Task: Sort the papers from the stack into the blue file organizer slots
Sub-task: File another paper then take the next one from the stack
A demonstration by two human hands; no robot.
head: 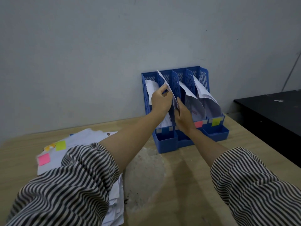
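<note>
The blue file organizer [216,132] stands against the wall with curled white papers in its slots. A white sheet [162,79] stands edge-on at the second slot from the left. My left hand [160,100] pinches that sheet near its top edge. My right hand [183,115] grips the same sheet lower down, at the slot's mouth. The paper stack [84,139] lies on the table at the left, partly hidden by my left sleeve, with pink [43,159] and yellow-green [60,145] sticky notes on it.
A pink tag [198,124] and a yellow-green tag [216,122] mark the two right-hand slots. The wooden table [162,185] has a pale worn patch in the middle. A black table [268,110] stands to the right.
</note>
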